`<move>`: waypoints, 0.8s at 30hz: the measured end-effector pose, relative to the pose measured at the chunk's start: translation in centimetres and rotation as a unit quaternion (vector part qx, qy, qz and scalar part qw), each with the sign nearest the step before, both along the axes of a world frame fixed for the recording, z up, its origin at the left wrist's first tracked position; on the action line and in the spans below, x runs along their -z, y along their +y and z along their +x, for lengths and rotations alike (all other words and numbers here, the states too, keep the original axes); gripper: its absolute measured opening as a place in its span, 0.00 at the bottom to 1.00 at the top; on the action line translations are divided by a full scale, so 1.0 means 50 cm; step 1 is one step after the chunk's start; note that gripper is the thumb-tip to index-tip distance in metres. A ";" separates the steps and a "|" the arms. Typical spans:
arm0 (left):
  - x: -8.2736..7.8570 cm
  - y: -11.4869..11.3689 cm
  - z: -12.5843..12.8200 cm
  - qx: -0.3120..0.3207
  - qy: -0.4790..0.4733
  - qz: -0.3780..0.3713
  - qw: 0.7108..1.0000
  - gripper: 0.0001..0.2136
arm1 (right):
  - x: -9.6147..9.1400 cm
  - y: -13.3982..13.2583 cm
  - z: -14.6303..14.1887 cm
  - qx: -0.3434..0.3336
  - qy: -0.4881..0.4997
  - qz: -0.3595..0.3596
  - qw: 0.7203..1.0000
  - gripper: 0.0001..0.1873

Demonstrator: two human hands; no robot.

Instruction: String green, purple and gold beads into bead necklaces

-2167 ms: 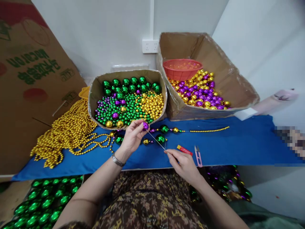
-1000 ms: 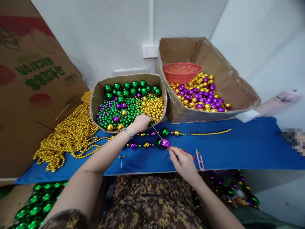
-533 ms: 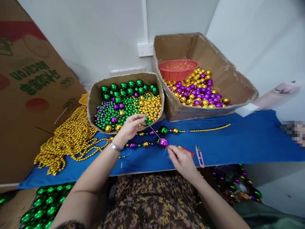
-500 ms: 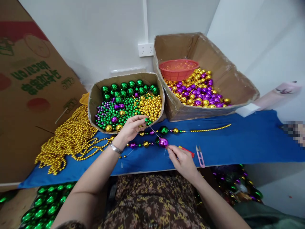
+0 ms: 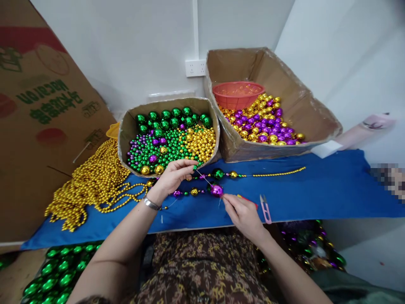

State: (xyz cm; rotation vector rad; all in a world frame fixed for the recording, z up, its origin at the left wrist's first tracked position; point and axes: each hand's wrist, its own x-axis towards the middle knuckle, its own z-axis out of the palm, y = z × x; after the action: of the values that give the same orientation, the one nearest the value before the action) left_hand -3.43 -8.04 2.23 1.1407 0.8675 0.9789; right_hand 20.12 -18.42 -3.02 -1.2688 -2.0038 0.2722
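Note:
My left hand (image 5: 175, 177) is closed in a pinch on a small green bead (image 5: 195, 168), just in front of the smaller bead box. A thin pale string (image 5: 205, 179) slants down from it to a large shiny purple bead (image 5: 217, 190). Close beside that bead, my right hand (image 5: 243, 212) is closed, with thumb and forefinger pinching the string's short end. Behind the purple bead, a strand of green, gold and purple beads (image 5: 194, 191) lies on the blue cloth (image 5: 316, 190). Farther back rests a second strand with a large green bead (image 5: 217, 173) and a gold bead chain (image 5: 280, 171).
A carton (image 5: 171, 172) of green, gold and purple beads stands behind my left hand. The larger carton (image 5: 272, 154) holds beads and a red basket (image 5: 238, 101). Gold bead strands (image 5: 85, 185) are piled left. Pink thread snips (image 5: 265, 210) lie right of my right hand.
My left hand has come down slightly toward the purple bead, and the string between the hands is shorter. My right hand stays almost in place.

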 end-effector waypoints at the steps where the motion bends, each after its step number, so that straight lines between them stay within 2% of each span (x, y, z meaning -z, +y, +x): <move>1: -0.003 -0.006 0.003 0.003 0.032 0.024 0.999 0.12 | 0.004 0.001 -0.001 0.003 -0.012 0.010 1.000 0.14; 3: -0.008 -0.019 0.011 0.019 0.084 0.062 0.994 0.13 | 0.008 0.005 -0.006 0.004 -0.021 0.019 1.000 0.14; 6: -0.012 -0.029 0.015 0.042 0.110 0.094 0.989 0.16 | 0.007 0.007 -0.012 0.001 -0.001 0.015 1.000 0.13; 9: -0.016 -0.005 -0.012 0.003 0.181 0.154 0.971 0.17 | 0.002 0.006 -0.009 0.005 0.021 0.018 1.000 0.12; 10: -0.018 0.012 -0.028 -0.032 0.244 0.190 0.950 0.16 | 0.001 0.006 -0.006 0.008 0.023 0.019 1.000 0.12; 11: -0.020 0.033 -0.047 -0.072 0.322 0.229 0.916 0.16 | 0.001 0.005 -0.004 0.009 0.023 0.019 1.000 0.12; 13: -0.023 0.079 -0.085 -0.144 0.504 0.291 0.801 0.15 | 0.003 0.006 -0.002 0.009 0.023 0.023 0.999 0.11; 14: -0.023 0.101 -0.102 -0.153 0.578 0.294 0.746 0.16 | 0.005 0.007 -0.003 0.008 0.021 0.026 0.999 0.11; 15: -0.023 0.121 -0.117 -0.150 0.634 0.283 0.704 0.16 | 0.008 0.008 -0.006 0.006 0.019 0.029 0.999 0.11; 16: -0.022 0.139 -0.128 -0.139 0.671 0.267 0.677 0.16 | 0.010 0.009 -0.009 0.005 0.017 0.029 0.999 0.11; 18: -0.020 0.161 -0.139 -0.117 0.705 0.241 0.656 0.15 | 0.014 0.010 -0.015 0.003 0.012 0.023 1.000 0.12; 19: -0.020 0.165 -0.139 -0.113 0.705 0.240 0.658 0.14 | 0.015 0.010 -0.017 0.003 0.012 0.019 1.000 0.12; 20: -0.019 0.165 -0.136 -0.114 0.687 0.242 0.676 0.13 | 0.016 0.010 -0.018 0.001 0.012 0.014 1.000 0.12; 21: -0.019 0.160 -0.130 -0.118 0.643 0.243 0.717 0.13 | 0.016 0.009 -0.018 0.000 0.014 0.010 1.000 0.12; 22: -0.019 0.151 -0.122 -0.121 0.570 0.234 0.779 0.14 | 0.016 0.009 -0.017 0.000 0.015 0.008 1.000 0.12; 24: -0.020 0.123 -0.104 -0.111 0.334 0.174 0.920 0.15 | 0.013 0.008 -0.016 -0.001 0.016 0.005 1.000 0.12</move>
State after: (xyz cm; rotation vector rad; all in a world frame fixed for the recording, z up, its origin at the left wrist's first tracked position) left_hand -8.61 -1.90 3.21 1.7640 1.4312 0.9569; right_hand 19.32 -18.04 -3.67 -1.2490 -1.9774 0.2823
